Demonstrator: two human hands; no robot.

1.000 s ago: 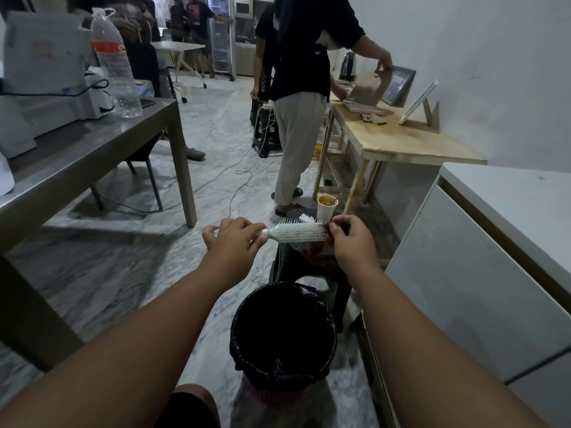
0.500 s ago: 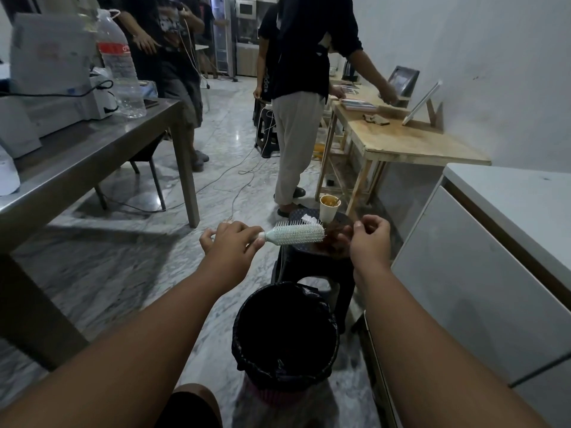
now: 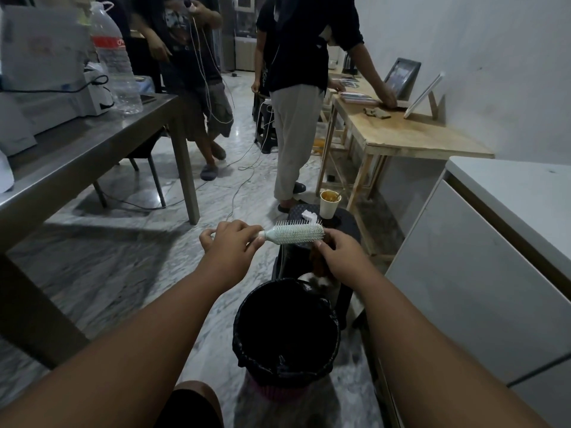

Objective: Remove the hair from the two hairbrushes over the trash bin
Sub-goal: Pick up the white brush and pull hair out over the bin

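A pale green round hairbrush point(image 3: 295, 235) with white bristles lies level in the air, beyond and a little above the black-lined trash bin point(image 3: 238, 335). My left hand point(image 3: 230, 242) is closed around its handle. My right hand point(image 3: 336, 253) has its fingertips pinched on the bristles at the brush's far end; any hair between the fingers is too fine to make out. A brownish tuft point(image 3: 319, 263) shows just under my right hand; I cannot tell whether it is hair or a second brush.
A black stool point(image 3: 346, 225) behind the bin carries a paper cup point(image 3: 329, 204) and a white scrap point(image 3: 309, 216). A steel table point(image 3: 92, 149) stands left, a white cabinet point(image 3: 482, 273) right, a wooden table point(image 3: 401, 134) beyond. Several people stand ahead; cables trail on the floor.
My right hand pulled away to the right from the brush tip, then came back onto the bristles. My left hand kept the brush in place. A person walked closer at the left.
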